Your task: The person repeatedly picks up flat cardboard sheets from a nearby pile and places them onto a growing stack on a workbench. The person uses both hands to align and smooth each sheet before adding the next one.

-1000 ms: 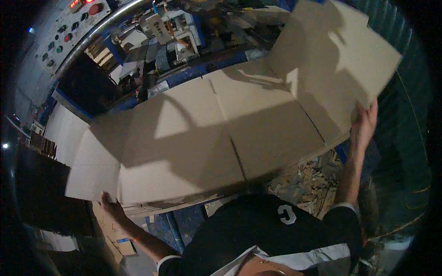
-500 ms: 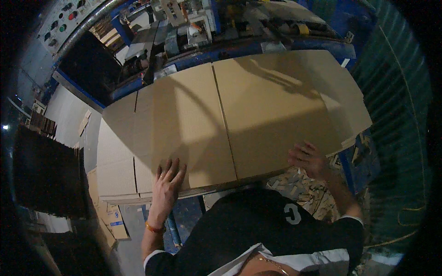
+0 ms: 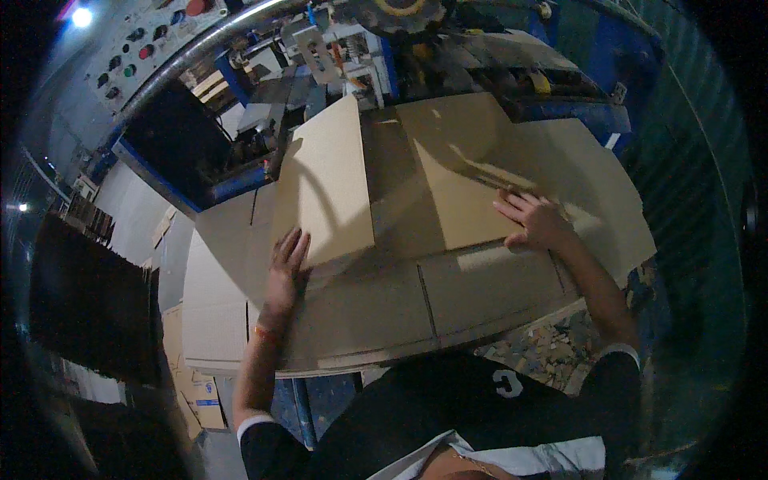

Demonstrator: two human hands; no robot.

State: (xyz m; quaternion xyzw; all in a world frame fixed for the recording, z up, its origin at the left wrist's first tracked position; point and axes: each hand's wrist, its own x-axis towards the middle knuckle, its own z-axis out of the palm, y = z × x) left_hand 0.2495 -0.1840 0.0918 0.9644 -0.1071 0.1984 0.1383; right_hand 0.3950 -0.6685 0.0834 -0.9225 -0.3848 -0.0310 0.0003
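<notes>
Tan, rectangular cardboard left panel point(image 3: 332, 188) and matching right panel point(image 3: 464, 184), at centre, above a broad stack of brown corrugated-cardboard sheets point(image 3: 352, 320); a shadowed gap between the two; left hand point(image 3: 285, 268) at the near left corner of the left panel, fingers extended and together, unclosed, laid at the edge rather than gripping; right hand point(image 3: 538, 222) spread over the near right part of the right panel, likewise unclosed, fingers on top; any hooking of the thumb beneath the edge impossible to tell. Contact at the two outer sides presumably for steadying both panels at once, against springing up or skewing; stack probably set close to the blue metal machine frame point(image 3: 572, 112) for support, within easy reach of the black-shirted torso point(image 3: 448, 384). Far corner of the left panel close to machine parts in view, hence apparently little room forward; bare strip of stack along the near side; room inward over the gap; at right, scattered cardboard scraps point(image 3: 552, 340) below the stack edge, green corrugated wall point(image 3: 696, 240) beyond.
</notes>
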